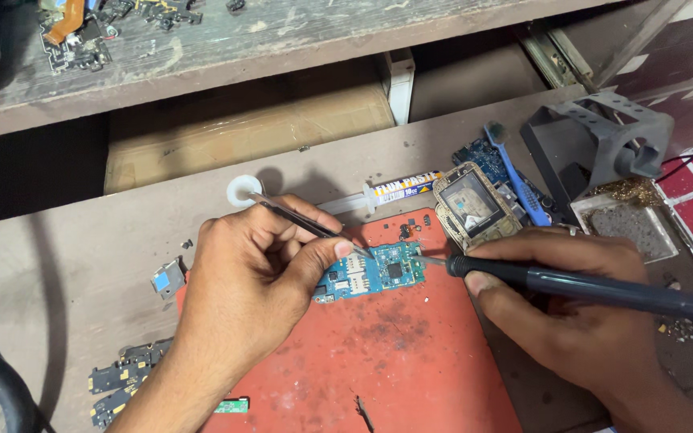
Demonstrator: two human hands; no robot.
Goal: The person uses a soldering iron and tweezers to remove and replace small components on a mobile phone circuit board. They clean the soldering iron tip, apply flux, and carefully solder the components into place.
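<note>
The left hand (254,277) pinches tweezers (306,224) onto the blue circuit board (370,271), mid-mat on the red mat (395,361). From three o'clock, the right hand (571,313) grips the soldering iron (587,287) tight. Soldering looks underway; next needs a steady tip touch.

Left hand (254,277) pinches tweezers (306,223), tips down on a blue circuit board (374,273) lying on a red mat (395,361). Right hand (555,305) grips a soldering iron (587,287), tip touching the board's right edge. Flux syringe (378,194) and bare phone frame (473,204) lie just behind on the tabletop (82,256).
</note>
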